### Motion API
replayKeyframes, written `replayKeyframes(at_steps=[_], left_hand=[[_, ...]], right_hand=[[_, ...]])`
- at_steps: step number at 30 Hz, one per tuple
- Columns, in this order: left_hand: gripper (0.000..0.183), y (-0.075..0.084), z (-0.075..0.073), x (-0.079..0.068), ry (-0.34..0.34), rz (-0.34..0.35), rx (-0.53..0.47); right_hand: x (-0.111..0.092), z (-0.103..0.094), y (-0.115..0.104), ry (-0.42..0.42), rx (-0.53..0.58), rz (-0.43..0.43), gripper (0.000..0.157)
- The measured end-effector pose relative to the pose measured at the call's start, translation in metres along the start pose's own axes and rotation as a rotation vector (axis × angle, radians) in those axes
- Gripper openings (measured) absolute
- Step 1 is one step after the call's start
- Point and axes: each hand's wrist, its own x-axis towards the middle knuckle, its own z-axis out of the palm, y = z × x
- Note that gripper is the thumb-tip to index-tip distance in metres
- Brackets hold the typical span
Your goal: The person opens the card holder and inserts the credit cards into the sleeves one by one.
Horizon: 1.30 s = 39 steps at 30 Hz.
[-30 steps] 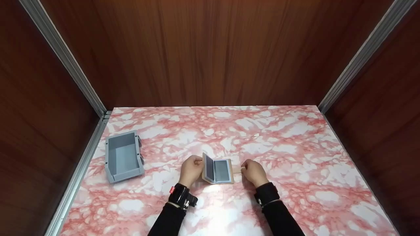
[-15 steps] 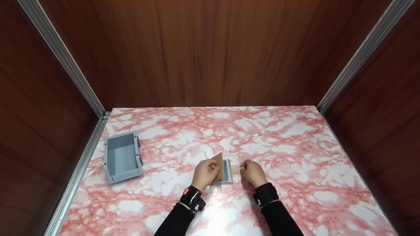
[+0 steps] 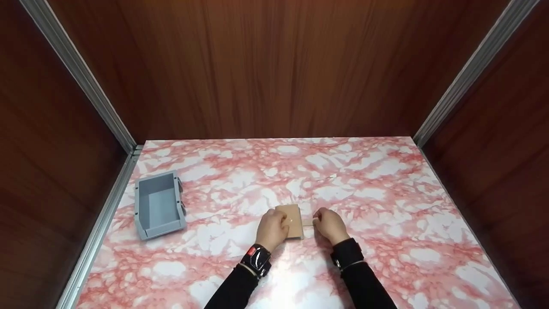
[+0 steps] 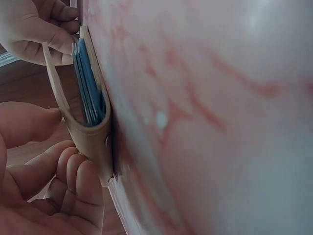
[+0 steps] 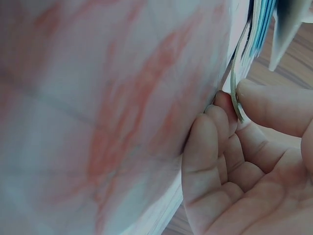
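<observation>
A tan leather card holder (image 3: 293, 221) lies on the table, its cover folded over. From the left wrist view, blue-edged inner sleeves (image 4: 90, 81) show between the two covers, with a gap below the upper one. My left hand (image 3: 272, 229) is at the spine side: its thumb (image 4: 34, 122) presses the upper cover while the curled fingers touch the spine. On the opposite side my right hand (image 3: 331, 225) pinches the end of the holder's narrow strap (image 3: 308, 222) between thumb and forefinger, its other fingers curled close over the tabletop.
A grey plastic bin (image 3: 159, 206) stands at the left of the red-and-white marbled table (image 3: 364, 171). Dark wood panels (image 3: 257, 68) with metal corner rails rise at the back and both sides.
My left hand has moved right, swinging the card holder's cover from raised open to folded over the inner sleeves. The right hand has stayed in place, pinching the strap.
</observation>
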Motion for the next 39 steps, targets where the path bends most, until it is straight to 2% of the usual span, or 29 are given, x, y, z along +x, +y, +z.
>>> replayKeyframes(at_steps=[4,9,15,25,29,39], left_hand=[[0.027,0.000,0.001,0.001,-0.050,-0.013,0.024],[0.029,0.001,0.000,0.003,-0.075,-0.021,0.041],[0.030,0.002,-0.001,0.005,-0.089,-0.037,0.045],[0.028,0.001,-0.002,0.002,-0.077,-0.014,0.047],[0.029,0.000,-0.001,0.002,-0.077,-0.008,0.056],[0.032,-0.001,-0.001,0.002,-0.072,-0.006,0.040]], right_hand=[[0.000,0.001,-0.002,0.016,0.015,-0.003,0.005],[0.000,0.000,-0.008,0.042,0.047,-0.011,0.004],[0.002,-0.001,-0.020,0.060,0.085,-0.040,0.005],[0.002,0.006,-0.034,0.092,0.118,-0.126,0.007],[0.002,0.013,-0.037,0.112,0.100,-0.139,0.012],[0.001,0.020,-0.046,0.069,0.003,-0.218,0.008]])
